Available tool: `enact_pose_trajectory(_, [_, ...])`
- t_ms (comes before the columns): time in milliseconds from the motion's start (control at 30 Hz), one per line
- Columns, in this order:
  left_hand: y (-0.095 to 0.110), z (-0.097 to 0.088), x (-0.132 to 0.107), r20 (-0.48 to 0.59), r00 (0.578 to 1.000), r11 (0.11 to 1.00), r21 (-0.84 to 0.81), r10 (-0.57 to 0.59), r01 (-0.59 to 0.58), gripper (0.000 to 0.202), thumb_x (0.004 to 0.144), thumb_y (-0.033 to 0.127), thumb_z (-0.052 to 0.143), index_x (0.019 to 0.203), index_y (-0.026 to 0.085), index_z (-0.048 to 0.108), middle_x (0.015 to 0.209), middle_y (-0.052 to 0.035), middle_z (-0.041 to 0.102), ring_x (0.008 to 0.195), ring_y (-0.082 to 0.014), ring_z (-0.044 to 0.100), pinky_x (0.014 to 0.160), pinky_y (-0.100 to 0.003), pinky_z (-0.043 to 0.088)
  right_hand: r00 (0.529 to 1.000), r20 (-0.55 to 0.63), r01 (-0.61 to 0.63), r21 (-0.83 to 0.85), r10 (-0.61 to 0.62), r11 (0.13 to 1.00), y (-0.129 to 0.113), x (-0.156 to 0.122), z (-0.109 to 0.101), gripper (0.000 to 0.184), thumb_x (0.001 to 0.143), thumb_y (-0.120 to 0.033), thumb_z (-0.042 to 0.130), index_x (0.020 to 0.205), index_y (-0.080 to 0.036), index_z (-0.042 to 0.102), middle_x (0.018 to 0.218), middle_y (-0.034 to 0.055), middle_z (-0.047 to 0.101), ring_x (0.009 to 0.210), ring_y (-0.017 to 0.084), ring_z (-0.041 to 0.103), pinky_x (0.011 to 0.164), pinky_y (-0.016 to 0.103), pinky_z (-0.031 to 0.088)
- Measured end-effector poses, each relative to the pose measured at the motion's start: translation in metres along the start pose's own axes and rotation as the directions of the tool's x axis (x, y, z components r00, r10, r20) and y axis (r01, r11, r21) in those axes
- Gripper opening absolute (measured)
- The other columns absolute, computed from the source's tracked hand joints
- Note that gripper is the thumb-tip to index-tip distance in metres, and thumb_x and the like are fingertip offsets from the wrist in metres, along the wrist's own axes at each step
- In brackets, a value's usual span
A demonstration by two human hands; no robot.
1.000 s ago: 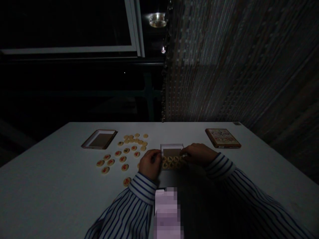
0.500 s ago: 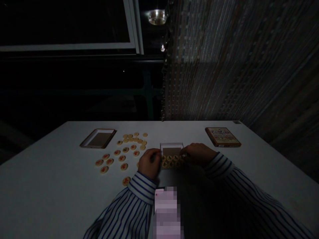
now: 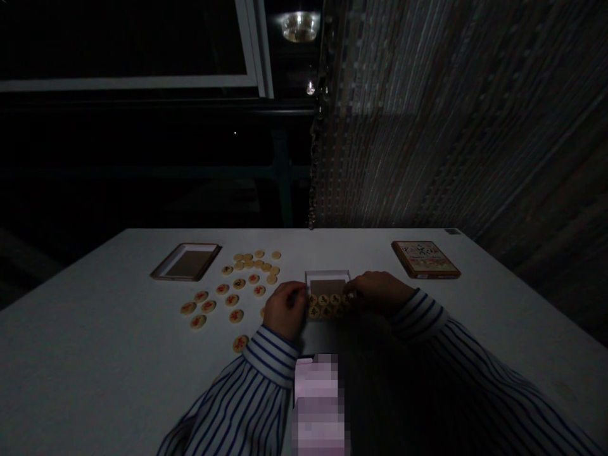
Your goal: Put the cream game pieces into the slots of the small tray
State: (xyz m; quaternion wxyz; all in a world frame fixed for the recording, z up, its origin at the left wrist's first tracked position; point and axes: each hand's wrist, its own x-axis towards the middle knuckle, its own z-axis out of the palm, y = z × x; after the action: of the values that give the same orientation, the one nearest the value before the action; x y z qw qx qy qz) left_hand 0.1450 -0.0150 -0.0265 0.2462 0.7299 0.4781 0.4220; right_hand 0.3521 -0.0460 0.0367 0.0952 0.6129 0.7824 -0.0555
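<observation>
Resting on either side of a small white-rimmed box (image 3: 327, 277) with a brown floor, both hands sit close together near the middle of the white table (image 3: 95, 361). The left hand (image 3: 285, 310) is curled, its fingers bent against the box's left edge; the right hand (image 3: 377, 291) lies lower and flatter, its fingertips touching the right edge. Dim light hides whether either hand pinches anything, so I cannot tell. Inside the near half of the box lie rows of round pale wooden discs (image 3: 325, 306) with dark marks, packed side by side between the two hands, while the far half shows bare brown. Left of the box, loose discs (image 3: 247, 275) of the same kind lie scattered on the table, some marked red, some dark, a few turned blank side up. Beyond them, further left, stands a shallow white-rimmed tray (image 3: 186, 261) with a brown inside. Well apart on the far right lies a flat square brown box with a printed top (image 3: 425, 258). Blue-and-white striped sleeves (image 3: 266, 373) cover both forearms.
</observation>
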Motion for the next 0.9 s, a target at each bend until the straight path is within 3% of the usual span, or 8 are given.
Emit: enact_pose_trajectory(900, [-0.0016,0.0009,-0.0008,-0.010,1.000,1.000,0.007,0.008,-0.008,0.019,0.074,0.024,0.047,0.083,0.017,0.062,0.086,-0.0049,0.063,0.082,-0.0159,0.058,0.076,-0.032,0.047,1.000,0.013,0.020,-0.013,-0.020,1.000,-0.0012,0.0000,-0.0021,0.030,0.072,-0.030,0.047,0.097,-0.026,0.062,0.087,0.0084,0.065,0.081,0.024,0.059,0.063,0.033,0.042])
